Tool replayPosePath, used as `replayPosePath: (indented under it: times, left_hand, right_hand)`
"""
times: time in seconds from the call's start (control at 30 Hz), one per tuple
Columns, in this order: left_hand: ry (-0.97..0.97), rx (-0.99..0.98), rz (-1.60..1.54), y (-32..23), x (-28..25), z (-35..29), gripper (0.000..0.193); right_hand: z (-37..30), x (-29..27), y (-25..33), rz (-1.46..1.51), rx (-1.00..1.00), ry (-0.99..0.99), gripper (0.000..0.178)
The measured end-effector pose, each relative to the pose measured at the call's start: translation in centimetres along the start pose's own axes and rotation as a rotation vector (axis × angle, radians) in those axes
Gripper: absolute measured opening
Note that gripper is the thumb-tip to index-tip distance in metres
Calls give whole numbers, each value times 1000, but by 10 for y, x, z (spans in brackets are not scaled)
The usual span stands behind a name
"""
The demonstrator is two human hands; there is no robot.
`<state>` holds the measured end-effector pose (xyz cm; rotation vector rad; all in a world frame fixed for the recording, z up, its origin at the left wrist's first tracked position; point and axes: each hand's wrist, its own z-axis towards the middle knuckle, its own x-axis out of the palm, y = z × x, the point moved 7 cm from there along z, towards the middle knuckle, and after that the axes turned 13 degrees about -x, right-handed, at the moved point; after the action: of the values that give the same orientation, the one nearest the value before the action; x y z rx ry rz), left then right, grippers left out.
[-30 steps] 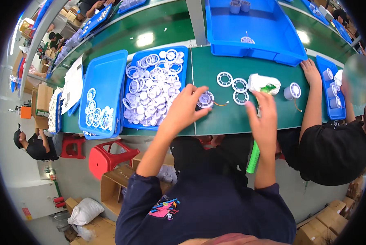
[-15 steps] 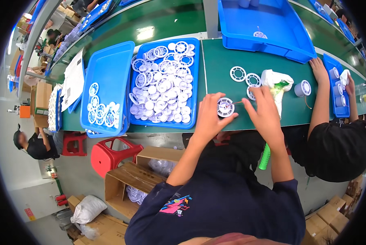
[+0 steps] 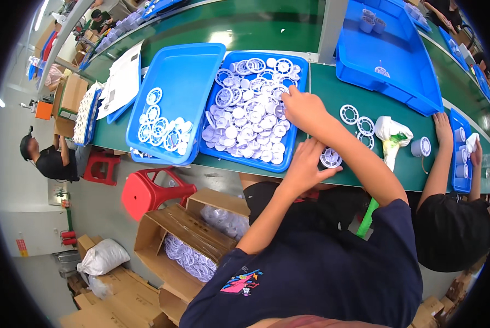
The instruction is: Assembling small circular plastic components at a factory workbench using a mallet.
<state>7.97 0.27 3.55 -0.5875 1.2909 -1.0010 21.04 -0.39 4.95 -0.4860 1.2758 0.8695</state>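
Currently, right hand (image 3: 305, 111) is hovering over white plastic discs (image 3: 250, 117), finger grip unclear; left hand (image 3: 304, 168), fingers apart, is flanking a round slotted white part (image 3: 331, 158); light steadying should suit.

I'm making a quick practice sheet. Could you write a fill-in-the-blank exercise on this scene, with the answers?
1. Of the right hand and the left hand, the one nearer the spoked part is the ____ hand.
2. The tray of white parts, where the other hand is, is coloured ____.
3. The loose rings beside the wrapped tool number ____.
4. The stool on the floor nearest the person is coloured ____.

Missing words: left; blue; three; red.
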Motion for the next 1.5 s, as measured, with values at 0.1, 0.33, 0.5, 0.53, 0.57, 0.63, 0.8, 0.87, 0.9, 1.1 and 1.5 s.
replayPosePath:
  times: [0.1,0.33,0.5,0.53,0.57,0.63,0.8,0.87,0.9,1.1,1.5]
  left_hand:
    - [35,-42,-15,0,1,0,70]
    - [93,-37,-23,9,0,-1,68]
    - [13,71,-31,-2,-4,-2,63]
    - [26,68,-36,-2,-2,-1,63]
    - [23,122,-9,-5,-1,-1,63]
    - [18,183,8,-12,2,-3,64]
    - [-34,111,21,-5,0,-5,71]
    - [-55,90,35,-1,0,-2,73]
    - [-55,81,31,-1,1,-3,73]
    - [-64,94,38,-1,1,-5,74]
    - [-92,98,14,-4,-1,-4,63]
  right_hand:
    - [-19,-26,1,95,73,-62,22]
    - [-140,-103,26,653,311,-394,9]
    - [-194,-79,57,883,569,-491,10]
    - [-200,-71,56,775,539,-552,11]
    - [-202,-66,58,777,552,-551,11]
    - [-206,-68,61,718,596,-680,11]
    - [-208,-63,64,547,561,-682,21]
    - [-202,-70,70,531,466,-678,31]
    - [-203,-67,71,499,462,-651,38]
    - [-203,-70,68,357,431,-640,37]
    - [-207,-65,47,657,593,-712,24]
